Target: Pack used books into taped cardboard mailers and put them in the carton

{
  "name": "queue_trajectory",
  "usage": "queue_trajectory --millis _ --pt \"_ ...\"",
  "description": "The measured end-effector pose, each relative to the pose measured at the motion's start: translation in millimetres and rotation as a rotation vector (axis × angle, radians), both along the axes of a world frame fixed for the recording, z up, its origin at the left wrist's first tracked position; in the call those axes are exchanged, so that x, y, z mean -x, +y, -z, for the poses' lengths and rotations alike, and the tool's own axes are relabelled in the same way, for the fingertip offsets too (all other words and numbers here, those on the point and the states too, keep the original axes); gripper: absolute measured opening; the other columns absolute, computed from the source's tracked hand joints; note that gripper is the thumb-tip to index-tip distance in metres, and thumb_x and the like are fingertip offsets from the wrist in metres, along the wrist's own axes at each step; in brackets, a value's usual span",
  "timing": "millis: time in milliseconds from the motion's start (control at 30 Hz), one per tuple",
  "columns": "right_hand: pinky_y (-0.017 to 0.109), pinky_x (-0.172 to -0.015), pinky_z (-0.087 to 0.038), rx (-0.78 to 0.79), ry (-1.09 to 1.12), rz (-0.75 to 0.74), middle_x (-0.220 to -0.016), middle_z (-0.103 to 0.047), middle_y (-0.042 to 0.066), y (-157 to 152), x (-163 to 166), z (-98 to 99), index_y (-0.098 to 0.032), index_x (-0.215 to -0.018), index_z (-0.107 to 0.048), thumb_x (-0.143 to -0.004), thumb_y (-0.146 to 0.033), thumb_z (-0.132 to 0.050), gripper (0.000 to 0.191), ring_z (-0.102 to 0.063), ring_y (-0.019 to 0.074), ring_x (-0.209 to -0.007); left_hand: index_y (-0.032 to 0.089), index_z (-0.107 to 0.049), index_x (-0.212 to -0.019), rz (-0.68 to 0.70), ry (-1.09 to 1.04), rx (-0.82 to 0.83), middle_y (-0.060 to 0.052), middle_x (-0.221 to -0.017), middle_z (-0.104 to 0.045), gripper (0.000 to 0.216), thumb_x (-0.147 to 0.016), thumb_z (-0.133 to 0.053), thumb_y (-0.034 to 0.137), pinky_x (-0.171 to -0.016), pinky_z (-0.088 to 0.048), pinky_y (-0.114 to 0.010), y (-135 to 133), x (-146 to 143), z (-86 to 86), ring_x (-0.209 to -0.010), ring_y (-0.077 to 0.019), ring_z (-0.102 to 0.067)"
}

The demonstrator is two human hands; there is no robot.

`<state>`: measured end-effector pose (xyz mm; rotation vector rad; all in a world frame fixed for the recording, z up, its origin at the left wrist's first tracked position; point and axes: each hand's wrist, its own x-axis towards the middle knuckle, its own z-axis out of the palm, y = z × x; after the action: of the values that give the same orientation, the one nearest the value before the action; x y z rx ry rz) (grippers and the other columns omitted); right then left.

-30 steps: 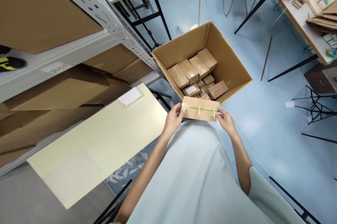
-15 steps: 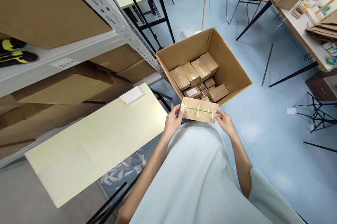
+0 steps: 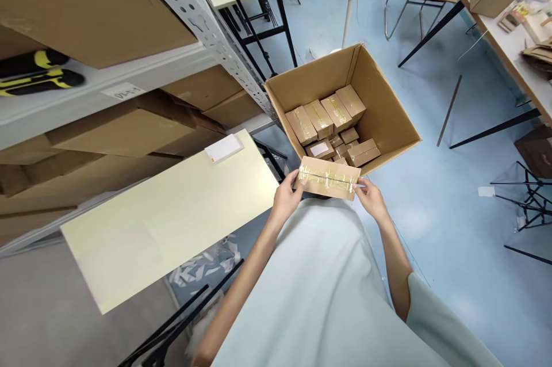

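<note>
small taped box (image 3: 328, 178) held flat, just in front of the big open box (image 3: 390, 117) | left hand (image 3: 286, 199) grips its left end, right hand (image 3: 370, 199) its right end, so it stays level | more small boxes (image 3: 326, 117) lie inside the big open box

Stockroom: metal racking (image 3: 202, 27), stacked cartons (image 3: 107, 131).

1 head-worn view looks steeply down and forward, from close above the hands, onto the floor (image 3: 452, 229).
</note>
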<state>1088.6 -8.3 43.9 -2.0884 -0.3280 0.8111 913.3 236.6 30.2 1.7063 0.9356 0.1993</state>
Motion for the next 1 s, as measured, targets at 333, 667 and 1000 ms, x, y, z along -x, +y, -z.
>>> queue_trajectory --millis 333,667,1000 --pt "0.045 -0.092 -0.064 0.015 -0.009 -0.015 -0.13 -0.081 0.014 3.8 -1.3 -3.6 -0.022 -0.118 -0.073 -0.098 -0.049 -0.063 0.035 -0.082 0.0297 -0.099 0.019 -0.067 -0.145 0.015 0.012 0.01 -0.014 -0.148 -0.074 0.049 -0.099 -0.064 0.038 -0.12 -0.055 -0.049 0.8 5.3 1.6 -0.136 -0.0313 -0.071" --pt "0.047 -0.093 -0.064 -0.012 0.035 0.065 -0.138 -0.078 0.014 3.9 19.7 -6.1 -0.023 -0.127 -0.07 -0.097 -0.048 -0.066 0.039 -0.08 0.0305 -0.109 0.017 -0.069 -0.139 -0.022 0.003 0.083 -0.017 -0.146 -0.074 0.05 -0.096 -0.068 0.042 -0.12 -0.056 -0.056 12.6 15.0 6.4 -0.135 -0.0329 -0.072" --pt "0.051 -0.104 -0.063 -0.064 0.058 0.178 -0.139 -0.076 0.014 7.2 30.6 2.3 -0.024 -0.129 -0.069 -0.094 -0.051 -0.068 0.044 -0.076 0.0313 -0.122 0.021 -0.069 -0.141 0.033 0.04 0.059 -0.016 -0.143 -0.068 0.059 -0.093 -0.068 0.055 -0.109 -0.063 -0.052 16.3 13.8 5.0 -0.124 -0.0315 -0.074"
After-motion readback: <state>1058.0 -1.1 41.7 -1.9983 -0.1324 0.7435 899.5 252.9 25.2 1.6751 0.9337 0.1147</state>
